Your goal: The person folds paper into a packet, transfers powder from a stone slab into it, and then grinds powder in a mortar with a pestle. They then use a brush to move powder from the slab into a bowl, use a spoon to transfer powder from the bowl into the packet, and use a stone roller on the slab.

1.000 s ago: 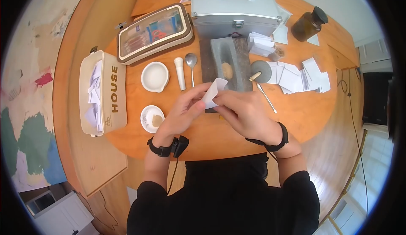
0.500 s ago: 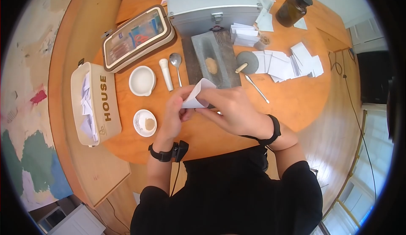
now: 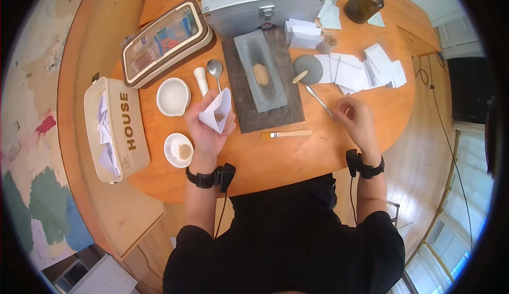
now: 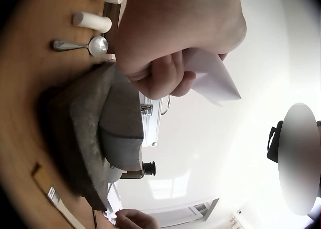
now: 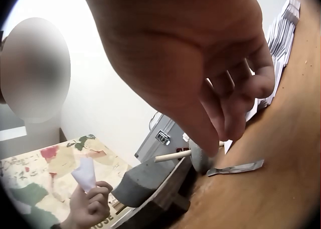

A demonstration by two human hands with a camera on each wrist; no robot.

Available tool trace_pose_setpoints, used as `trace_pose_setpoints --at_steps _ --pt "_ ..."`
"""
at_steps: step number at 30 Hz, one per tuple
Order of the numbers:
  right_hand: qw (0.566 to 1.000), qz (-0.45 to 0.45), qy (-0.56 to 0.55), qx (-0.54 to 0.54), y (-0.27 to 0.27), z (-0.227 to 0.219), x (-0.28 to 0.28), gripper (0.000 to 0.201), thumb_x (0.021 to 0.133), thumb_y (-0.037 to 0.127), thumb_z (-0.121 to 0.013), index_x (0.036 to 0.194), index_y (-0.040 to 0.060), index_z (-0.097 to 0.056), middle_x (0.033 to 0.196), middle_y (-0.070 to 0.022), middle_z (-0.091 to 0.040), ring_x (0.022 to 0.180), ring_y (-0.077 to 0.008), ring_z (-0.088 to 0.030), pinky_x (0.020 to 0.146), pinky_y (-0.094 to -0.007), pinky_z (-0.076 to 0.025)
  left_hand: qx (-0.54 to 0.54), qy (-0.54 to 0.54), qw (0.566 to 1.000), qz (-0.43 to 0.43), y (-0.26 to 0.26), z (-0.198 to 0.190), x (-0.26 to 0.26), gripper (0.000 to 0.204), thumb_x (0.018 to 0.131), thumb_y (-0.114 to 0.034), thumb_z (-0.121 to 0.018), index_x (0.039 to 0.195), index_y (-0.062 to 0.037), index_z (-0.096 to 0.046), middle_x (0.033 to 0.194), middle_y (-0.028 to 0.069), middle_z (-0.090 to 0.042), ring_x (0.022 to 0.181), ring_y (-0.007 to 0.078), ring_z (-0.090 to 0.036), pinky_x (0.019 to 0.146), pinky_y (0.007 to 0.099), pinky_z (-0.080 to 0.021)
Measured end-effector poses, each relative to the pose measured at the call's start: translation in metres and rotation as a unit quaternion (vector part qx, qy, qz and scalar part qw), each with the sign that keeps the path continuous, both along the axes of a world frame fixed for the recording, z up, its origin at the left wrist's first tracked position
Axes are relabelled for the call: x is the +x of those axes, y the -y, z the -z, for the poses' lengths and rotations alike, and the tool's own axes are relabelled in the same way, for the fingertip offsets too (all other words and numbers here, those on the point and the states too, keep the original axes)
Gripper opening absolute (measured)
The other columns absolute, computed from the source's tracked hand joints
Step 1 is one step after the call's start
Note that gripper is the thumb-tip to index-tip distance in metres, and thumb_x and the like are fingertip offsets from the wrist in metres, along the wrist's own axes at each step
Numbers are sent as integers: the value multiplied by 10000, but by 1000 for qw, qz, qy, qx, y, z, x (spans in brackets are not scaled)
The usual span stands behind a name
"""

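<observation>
A folded white paper pocket (image 3: 216, 108) is gripped in the left hand (image 3: 208, 137), its mouth open with a little brown material inside. The left wrist view shows that hand (image 4: 180, 28) with fingers curled round the paper (image 4: 213, 76). The right hand (image 3: 358, 124) holds nothing; its fingers are loosely bent beside the handle end of a slim metal spatula (image 3: 318, 101). In the right wrist view the hand (image 5: 185, 53) hangs above the spatula (image 5: 236, 168), not touching it. Brown powder (image 3: 261, 74) lies in a grey stone trough (image 3: 274, 102) on a dark board.
A brush (image 3: 289, 133) lies in front of the board. To the left are a white mortar (image 3: 173, 97), pestle (image 3: 201, 81), spoon (image 3: 214, 68), small dish (image 3: 169, 151) and HOUSE bin (image 3: 126, 135). Behind stands a metal case (image 3: 233, 16); white papers (image 3: 350, 74) lie at the right.
The right hand has left the paper and moved right to the spatula. The left hand has moved left with the paper, which now shows its open mouth. The brush has come into full view.
</observation>
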State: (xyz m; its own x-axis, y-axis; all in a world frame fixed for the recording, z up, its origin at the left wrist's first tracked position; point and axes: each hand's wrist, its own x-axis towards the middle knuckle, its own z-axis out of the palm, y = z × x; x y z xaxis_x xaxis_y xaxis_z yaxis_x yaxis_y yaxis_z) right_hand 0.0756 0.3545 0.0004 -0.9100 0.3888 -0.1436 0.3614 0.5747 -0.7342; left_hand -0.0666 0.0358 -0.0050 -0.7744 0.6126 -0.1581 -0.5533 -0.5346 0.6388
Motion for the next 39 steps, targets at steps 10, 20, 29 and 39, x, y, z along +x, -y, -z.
trace_pose_setpoints --at_steps 10,20,29,39 --pt "997 -42 34 55 0 23 8 134 754 84 -724 797 12 -620 700 -109 -628 640 -252 -615 599 -363 -474 -39 -31 997 56 -3 -13 -14 512 907 -595 -406 936 -86 -452 750 26 -496 509 53 -297 418 181 -185" --pt "990 -23 -102 -97 14 -39 32 35 871 -32 -620 904 -18 -621 761 -100 -648 699 -173 -641 631 -277 -475 -30 -169 982 80 -9 -15 -25 553 851 -623 -492 889 -72 -478 754 13 -524 517 39 -336 419 201 -199" --pt "916 -219 -336 4 55 -98 -27 220 708 -80 -685 920 -24 -708 674 -88 -634 600 -225 -609 556 -291 -463 -113 -198 971 65 -14 -15 -22 631 845 -693 -425 877 -66 -487 749 20 -568 521 30 -387 413 190 -207" --pt "865 -323 -373 93 62 -110 -44 246 671 39 -725 911 -2 -694 679 -79 -602 586 -223 -576 513 -319 -430 -48 -151 981 110 -14 -17 -25 626 833 -685 -445 849 -61 -480 736 57 -562 629 121 -476 528 238 -340"
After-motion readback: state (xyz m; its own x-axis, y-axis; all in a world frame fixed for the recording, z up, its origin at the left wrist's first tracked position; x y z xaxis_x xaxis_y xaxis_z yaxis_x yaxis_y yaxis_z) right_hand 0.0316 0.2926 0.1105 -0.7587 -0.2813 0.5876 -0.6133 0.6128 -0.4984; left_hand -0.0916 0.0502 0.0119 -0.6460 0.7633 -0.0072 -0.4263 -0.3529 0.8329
